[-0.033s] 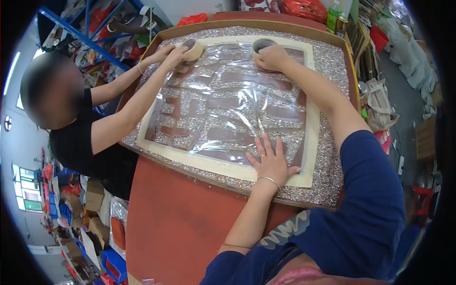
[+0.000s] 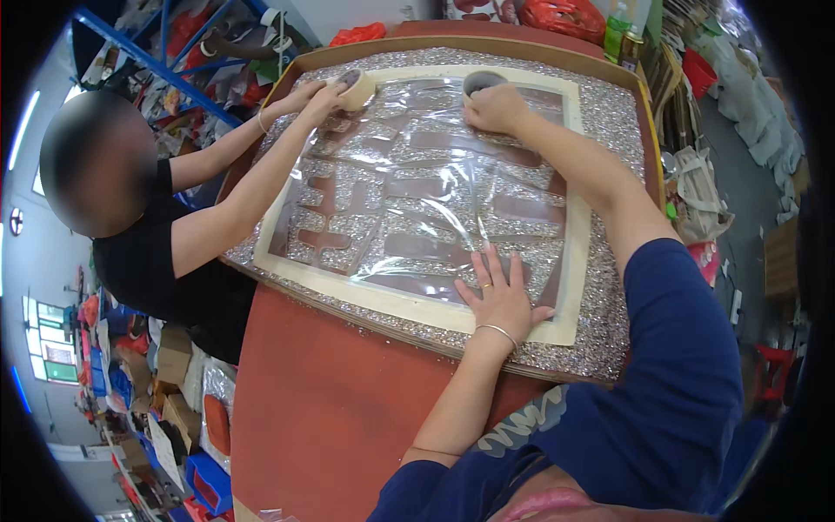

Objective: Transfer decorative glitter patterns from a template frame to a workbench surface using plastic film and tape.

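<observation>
A clear plastic film (image 2: 474, 196) with cream tape (image 2: 570, 252) along its edges lies over a layer of glittering small stones (image 2: 609, 217). Brown bar-shaped patches (image 2: 426, 246) show through it. My left hand (image 2: 503, 304) is spread flat on the film near its close right corner, a ring and a bracelet on it. At the far right edge of the film, my right hand (image 2: 497, 108) is closed around a roll of cream tape (image 2: 481, 83). Across at the far left corner, a co-worker's hands (image 2: 323, 96) hold another tape roll (image 2: 357, 90).
The stones fill a shallow tray with a raised brown rim (image 2: 645, 104), set on a red table (image 2: 322, 391). A co-worker in black leans in from the left. Bottles (image 2: 616, 33) and a red plastic bag (image 2: 564, 17) stand beyond the tray. Blue shelving (image 2: 161, 65) rises at the far left.
</observation>
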A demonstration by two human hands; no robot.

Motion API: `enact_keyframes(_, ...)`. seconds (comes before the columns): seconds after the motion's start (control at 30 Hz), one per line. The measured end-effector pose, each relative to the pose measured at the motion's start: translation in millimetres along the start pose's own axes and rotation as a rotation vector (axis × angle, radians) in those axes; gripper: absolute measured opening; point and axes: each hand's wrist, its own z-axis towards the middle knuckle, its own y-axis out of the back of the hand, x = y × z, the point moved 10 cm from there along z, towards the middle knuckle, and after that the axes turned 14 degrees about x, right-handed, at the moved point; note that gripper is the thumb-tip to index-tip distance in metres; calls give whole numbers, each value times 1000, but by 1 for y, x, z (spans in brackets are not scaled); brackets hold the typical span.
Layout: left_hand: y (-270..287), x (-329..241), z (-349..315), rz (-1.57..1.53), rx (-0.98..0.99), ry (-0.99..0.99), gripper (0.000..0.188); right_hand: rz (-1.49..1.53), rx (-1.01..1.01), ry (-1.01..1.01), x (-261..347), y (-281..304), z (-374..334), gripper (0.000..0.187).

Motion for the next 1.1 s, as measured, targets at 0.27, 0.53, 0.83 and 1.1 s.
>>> enact_keyframes(0.27,6,-1,-4,-11,-82,-33,109,47,218,29,19,-20,38,41)
enact_keyframes(0.53,3,3,-6,-9,-54,-19,108,45,308,-80,35,-25,69,41)
enact_keyframes(0.83,2,5,-5,-22,-86,-38,109,60,409,-31,48,-36,86,46)
enact_keyframes(1.1,-2,5,-4,-26,-70,-34,109,48,330,156,85,-23,62,43)
